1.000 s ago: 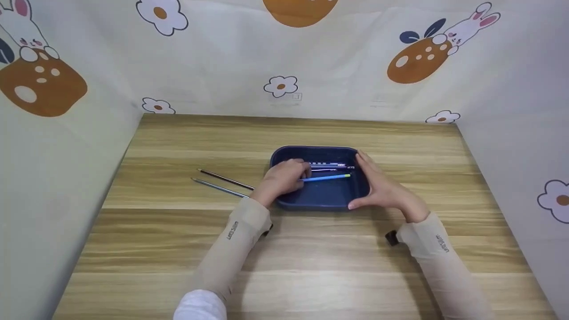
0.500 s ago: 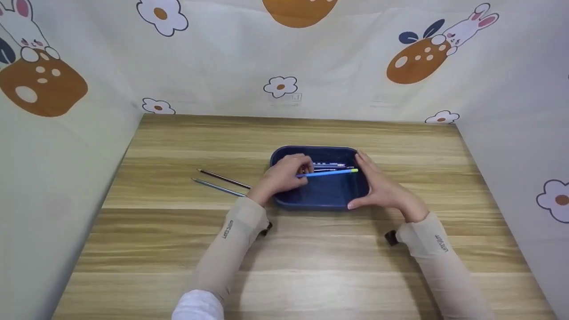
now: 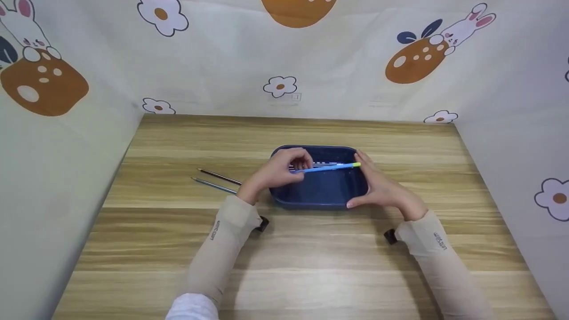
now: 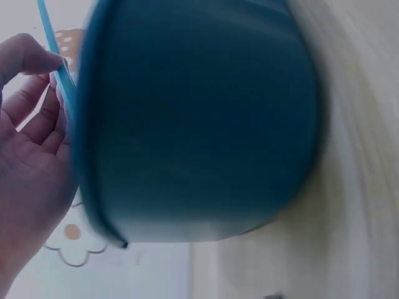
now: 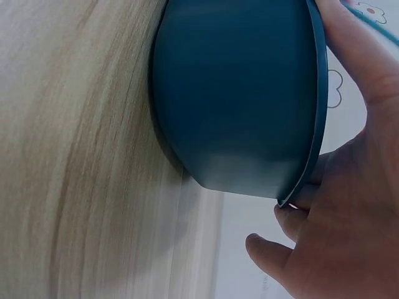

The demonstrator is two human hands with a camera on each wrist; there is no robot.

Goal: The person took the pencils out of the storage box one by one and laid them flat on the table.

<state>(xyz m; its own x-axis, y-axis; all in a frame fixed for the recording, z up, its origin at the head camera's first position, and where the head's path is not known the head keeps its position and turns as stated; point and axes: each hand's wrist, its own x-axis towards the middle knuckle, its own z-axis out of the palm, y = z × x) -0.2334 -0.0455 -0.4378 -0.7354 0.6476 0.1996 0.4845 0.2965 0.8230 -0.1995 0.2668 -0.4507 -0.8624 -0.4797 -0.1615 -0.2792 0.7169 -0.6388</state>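
Note:
In the head view my left hand (image 3: 276,170) is above the left part of a dark blue plastic box (image 3: 318,206). It pinches a light blue pencil (image 3: 331,168) with a yellow-green end that points right. The left wrist view shows thumb and fingertips on that pencil (image 4: 65,87), above the box's rim. My right hand (image 3: 384,189) grips the right end of the box, thumb at the near corner and fingers along the far one. Behind the held pencil, several pencils (image 3: 326,164) lie inside the box, partly hidden by the left hand.
Left of the box, a dark pencil (image 3: 220,177) and a grey-blue pencil (image 3: 213,185) lie on the wooden table (image 3: 146,249), partly behind the left wrist. A patterned sheet (image 3: 222,66) walls the back and sides of the table.
My left hand has lifted the light blue pencil up from inside the box and moved slightly away and left. The right hand stays on the box.

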